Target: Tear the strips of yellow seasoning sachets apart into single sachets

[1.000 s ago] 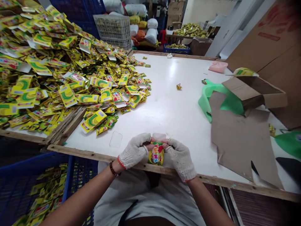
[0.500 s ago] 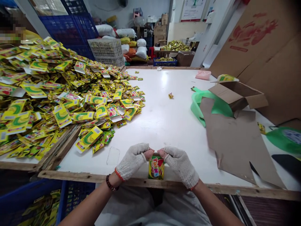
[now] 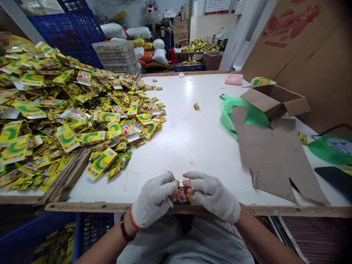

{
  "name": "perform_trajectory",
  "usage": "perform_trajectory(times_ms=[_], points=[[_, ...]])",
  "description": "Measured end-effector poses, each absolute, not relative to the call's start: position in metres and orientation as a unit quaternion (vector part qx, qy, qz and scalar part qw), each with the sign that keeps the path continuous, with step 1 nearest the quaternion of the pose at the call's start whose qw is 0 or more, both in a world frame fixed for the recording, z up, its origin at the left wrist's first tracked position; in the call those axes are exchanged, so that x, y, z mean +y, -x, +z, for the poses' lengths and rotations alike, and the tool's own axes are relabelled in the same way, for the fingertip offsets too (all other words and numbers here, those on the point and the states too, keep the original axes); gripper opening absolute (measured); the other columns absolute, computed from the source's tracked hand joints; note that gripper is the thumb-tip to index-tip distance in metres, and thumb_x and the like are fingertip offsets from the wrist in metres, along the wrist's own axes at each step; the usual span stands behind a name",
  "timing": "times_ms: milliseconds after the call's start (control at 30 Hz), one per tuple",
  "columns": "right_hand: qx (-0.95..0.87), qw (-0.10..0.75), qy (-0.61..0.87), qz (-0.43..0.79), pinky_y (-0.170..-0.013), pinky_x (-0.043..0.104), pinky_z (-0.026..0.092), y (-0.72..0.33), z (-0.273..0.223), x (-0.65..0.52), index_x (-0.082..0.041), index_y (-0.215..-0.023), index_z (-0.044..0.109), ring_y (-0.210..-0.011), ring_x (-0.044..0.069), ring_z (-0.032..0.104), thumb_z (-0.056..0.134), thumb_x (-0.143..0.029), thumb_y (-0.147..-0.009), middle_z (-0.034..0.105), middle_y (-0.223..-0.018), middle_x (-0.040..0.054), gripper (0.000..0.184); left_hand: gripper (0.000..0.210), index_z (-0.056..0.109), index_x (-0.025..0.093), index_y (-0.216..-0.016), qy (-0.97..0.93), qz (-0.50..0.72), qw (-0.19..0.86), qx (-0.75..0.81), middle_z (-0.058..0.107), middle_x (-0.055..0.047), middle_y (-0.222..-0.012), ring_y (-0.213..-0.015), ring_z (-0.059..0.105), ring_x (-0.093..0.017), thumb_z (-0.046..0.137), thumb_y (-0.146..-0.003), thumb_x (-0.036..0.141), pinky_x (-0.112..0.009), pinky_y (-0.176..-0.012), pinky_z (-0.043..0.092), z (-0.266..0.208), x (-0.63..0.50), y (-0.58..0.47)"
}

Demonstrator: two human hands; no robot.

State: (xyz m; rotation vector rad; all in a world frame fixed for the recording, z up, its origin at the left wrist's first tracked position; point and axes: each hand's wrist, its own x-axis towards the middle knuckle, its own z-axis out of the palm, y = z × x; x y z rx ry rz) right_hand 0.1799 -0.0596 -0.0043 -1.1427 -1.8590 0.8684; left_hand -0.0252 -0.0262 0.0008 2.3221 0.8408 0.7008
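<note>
So the little printed box (image 3: 183, 196) is being handled just beyond the wooden edge (image 3: 96, 207), its long side seemingly being pointed away from that edge. It's being flanked pretty evenly by the left hand (image 3: 155, 199) and the right hand (image 3: 216, 194), neither clearly nearer, with fingertips being rested around its far corners. Whether it's actually being pinched by either can't be told.
</note>
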Motion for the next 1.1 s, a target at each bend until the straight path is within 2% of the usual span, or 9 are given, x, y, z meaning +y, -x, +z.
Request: perform_trajectory(times_ms=[200,333,367,467,533,700,800,933,1100], points=[[-0.6,0.434,0.537,0.404,-0.075,0.033,0.054,-0.173,-0.016,-0.05,-0.019,-0.094,0.064,-0.082,0.02,0.063,0.056,-0.024,-0.075,0.067,-0.092,0.0071,0.021,0.031,0.056,0.017,-0.108,-0.891,0.249,0.188,0.33,0.053,-0.012,-0.106,-0.103,0.05,-0.02,0.052,-0.082,0.031,-0.029,-0.084,0.044,0.009,-0.021,0.045],[-0.373,0.523,0.506,0.576,-0.065,0.032,0.056,-0.116,-0.011,-0.045,-0.018,-0.097,0.056,-0.076,0.019,0.065,0.055,-0.038,-0.076,0.066,-0.091,0.0063,0.028,0.043,0.047,0.017,-0.118,-0.816,0.21,0.049,0.537,0.051,-0.012,-0.116,-0.11,0.048,-0.022,0.054,-0.079,0.034,-0.032,-0.093,0.04,0.03,0.021,0.104],[-0.38,0.511,0.452,0.625,-0.066,0.03,0.055,-0.099,-0.007,-0.052,-0.018,-0.097,0.056,-0.079,0.019,0.065,0.054,-0.038,-0.077,0.066,-0.095,0.0061,0.028,0.046,0.046,0.018,-0.119,-0.779,0.172,0.022,0.602,0.052,-0.012,-0.116,-0.108,0.05,-0.024,0.055,-0.077,0.032,-0.034,-0.092,0.04,0.034,0.032,0.123],[-0.532,0.291,0.349,0.715,-0.055,0.024,0.054,-0.059,-0.002,-0.082,-0.022,-0.104,0.058,-0.069,0.017,0.067,0.061,-0.029,-0.071,0.069,-0.087,0.0029,0.034,0.059,0.047,0.016,-0.118,-0.669,0.056,0.018,0.741,0.057,-0.015,-0.11,-0.1,0.054,-0.031,0.065,-0.064,0.029,-0.039,-0.084,0.043,0.04,0.053,0.171],[-0.588,0.264,0.351,0.679,-0.065,0.026,0.054,-0.054,-0.007,-0.092,-0.024,-0.106,0.06,-0.077,0.019,0.066,0.067,-0.022,-0.064,0.069,-0.09,0.0027,0.042,0.056,0.049,0.015,-0.116,-0.638,0.027,0.033,0.769,0.061,-0.015,-0.1,-0.09,0.059,-0.031,0.063,-0.064,0.029,-0.039,-0.076,0.045,0.04,0.057,0.186],[-0.784,0.403,0.408,0.237,-0.091,0.039,0.045,-0.091,-0.016,-0.071,-0.017,-0.118,0.054,-0.109,0.025,0.053,0.048,-0.007,-0.076,0.057,-0.12,0.0137,0.044,0.046,0.056,0.016,-0.107,-0.673,0.176,0.244,0.675,0.065,-0.007,-0.086,-0.071,0.059,-0.019,0.058,-0.068,0.041,-0.024,-0.058,0.045,0.045,0.023,0.144],[-0.822,0.359,0.43,0.101,-0.088,0.044,0.045,-0.111,-0.006,-0.055,-0.017,-0.12,0.053,-0.108,0.028,0.051,0.05,-0.004,-0.074,0.054,-0.123,0.0143,0.047,0.039,0.062,0.014,-0.085,-0.653,0.134,0.477,0.573,0.06,-0.002,-0.065,-0.051,0.054,-0.013,0.054,-0.07,0.049,-0.02,-0.045,0.041,0.054,-0.003,0.09],[-0.755,0.337,0.511,0.235,-0.08,0.037,0.048,-0.133,-0.002,-0.049,-0.018,-0.101,0.062,-0.087,0.022,0.059,0.054,-0.006,-0.07,0.066,-0.096,0.0069,0.034,0.051,0.058,0.011,-0.085,-0.603,0.216,0.571,0.514,0.056,-0.002,-0.061,-0.044,0.049,-0.01,0.036,-0.08,0.057,-0.021,-0.043,0.039,0.05,-0.02,0.044],[-0.605,0.371,0.551,0.439,-0.08,0.033,0.05,-0.157,-0.011,-0.058,-0.018,-0.106,0.06,-0.089,0.02,0.061,0.054,-0.015,-0.071,0.067,-0.1,0.0049,0.035,0.046,0.041,0.018,-0.097,-0.583,0.396,0.542,0.458,0.057,-0.003,-0.087,-0.079,0.059,-0.015,0.069,-0.064,0.035,-0.025,-0.067,0.048,0.003,-0.03,0.013]])
